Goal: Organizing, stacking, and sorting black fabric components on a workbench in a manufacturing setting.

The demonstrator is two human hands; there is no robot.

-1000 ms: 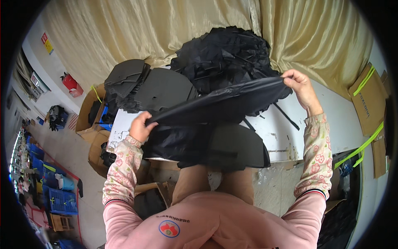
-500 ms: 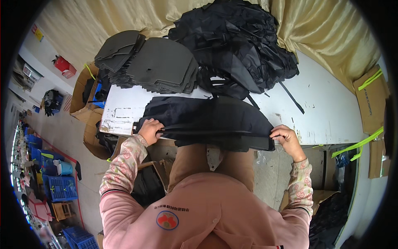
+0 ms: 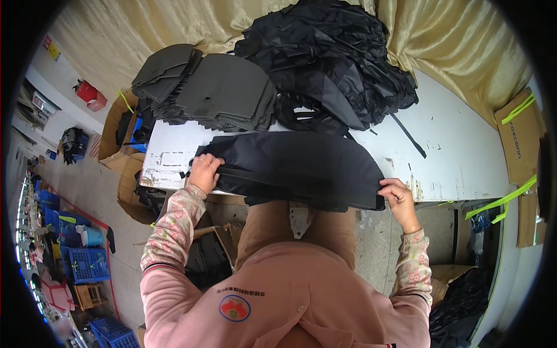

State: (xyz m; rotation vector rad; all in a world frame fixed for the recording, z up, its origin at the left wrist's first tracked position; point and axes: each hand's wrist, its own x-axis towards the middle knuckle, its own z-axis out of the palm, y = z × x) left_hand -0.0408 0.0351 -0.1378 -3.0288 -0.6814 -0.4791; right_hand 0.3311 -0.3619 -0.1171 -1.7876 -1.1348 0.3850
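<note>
A black fabric piece point(image 3: 301, 165) with a curved far edge lies along the front of the white table, and its near side hangs over the table edge above my legs. My left hand point(image 3: 206, 172) is closed on the left end of the fabric, fingers bent over a folded layer. At the other end, my right hand point(image 3: 399, 196) pinches the right corner between thumb and fingertips. Beyond the fabric stand stacks of dark grey curved panels point(image 3: 227, 87). Beside them rises a big heap of black fabric pieces point(image 3: 325, 64) with straps.
The white table point(image 3: 458, 151) reaches to the right, with a loose black strap point(image 3: 409, 134) on it. Cardboard boxes point(image 3: 134, 188) stand at its left, and another carton point(image 3: 518, 139) is at the right. A gold curtain point(image 3: 458, 52) hangs behind. Blue crates point(image 3: 87, 264) sit on the floor at far left.
My left hand has shifted slightly up and left. The fabric's raised near fold has flattened, so more of its upper face shows. My right hand has hardly moved.
</note>
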